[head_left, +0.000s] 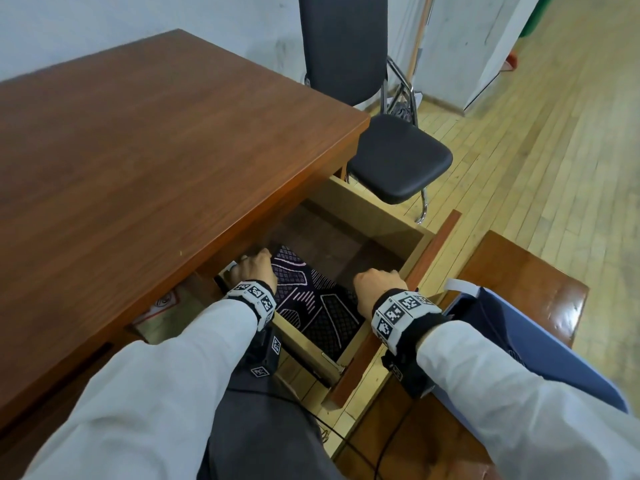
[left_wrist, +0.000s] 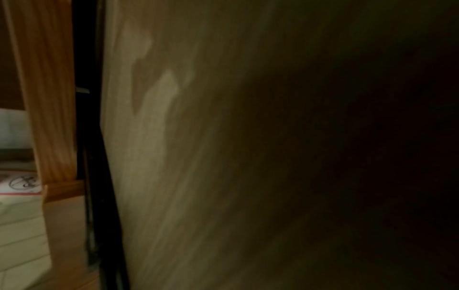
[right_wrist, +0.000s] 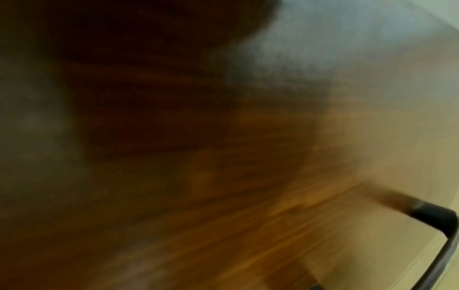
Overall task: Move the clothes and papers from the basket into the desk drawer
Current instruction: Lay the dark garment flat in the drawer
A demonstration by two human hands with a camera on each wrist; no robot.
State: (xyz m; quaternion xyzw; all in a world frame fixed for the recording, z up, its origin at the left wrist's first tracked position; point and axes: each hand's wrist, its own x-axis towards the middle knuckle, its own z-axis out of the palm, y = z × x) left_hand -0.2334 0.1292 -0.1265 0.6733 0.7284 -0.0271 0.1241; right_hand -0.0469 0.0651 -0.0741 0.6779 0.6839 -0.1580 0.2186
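Both hands are down in the open desk drawer [head_left: 375, 216], left hand [head_left: 255, 268] and right hand [head_left: 375, 284] knuckles-up on the patterned dark garment [head_left: 311, 306], grip hidden, so she seems mid-tuck; next comes reaching to the blue basket [head_left: 540, 344].

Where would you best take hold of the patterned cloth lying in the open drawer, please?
Probably at the near edge of the patterned cloth, coming from above between the left hand and right hand. It lies flat in the drawer, whose top is open, while the desk overhangs its far end.
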